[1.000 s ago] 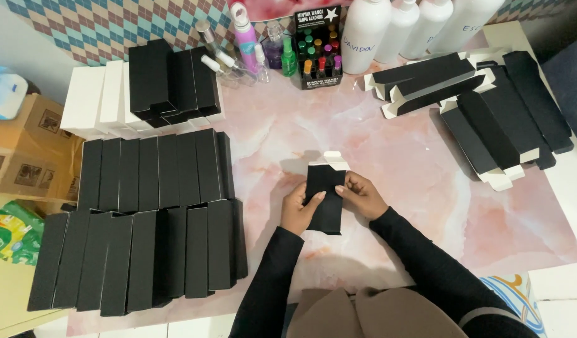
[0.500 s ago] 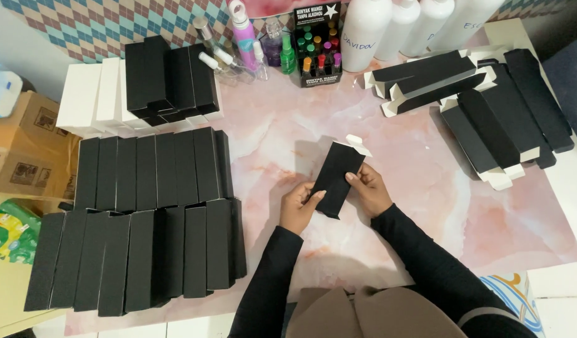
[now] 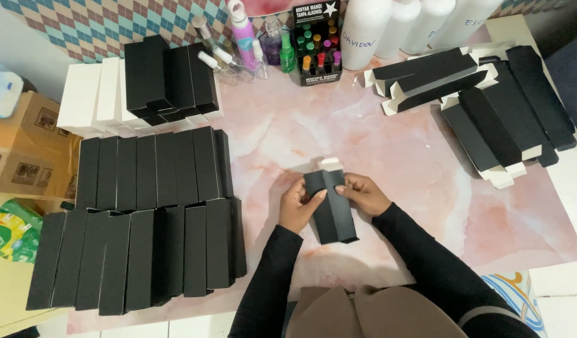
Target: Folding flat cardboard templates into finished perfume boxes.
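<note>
1. Two hands meet over the middle of the pink marbled table (image 3: pixel 413 150), both gripping one slim black box (image 3: pixel 331 206).
2. Left hand (image 3: pixel 299 208) wraps the box's left side, thumb across the front face, fingers clamped on the upper half.
3. Right hand (image 3: pixel 363 194) closes on the upper right edge, fingertips pressing the front panel just beside the left thumb.
4. That box stands lengthwise away from the person, its white top flap (image 3: pixel 329 164) open and sticking up at the far end, its near end tilted slightly to the right.
5. Over at the left edge, finished black boxes (image 3: pixel 154 169) lie packed side by side in one row, with a second row (image 3: pixel 138 256) touching it toward the near left corner.
6. Far left corner: a stack of white boxes (image 3: pixel 91 94) with more black ones (image 3: pixel 169 75) piled on top.
7. Along the far edge sit small spray bottles (image 3: pixel 229 53), a black display of little coloured vials (image 3: pixel 318 44) and tall white bottles (image 3: pixel 365 31).
8. Far right corner holds flat unfolded black cartons (image 3: pixel 489 112) with white flaps, heaped loosely and well apart from the hands.
9. A brown cardboard carton (image 3: pixel 25 144) sits off the left edge of the table.
</note>
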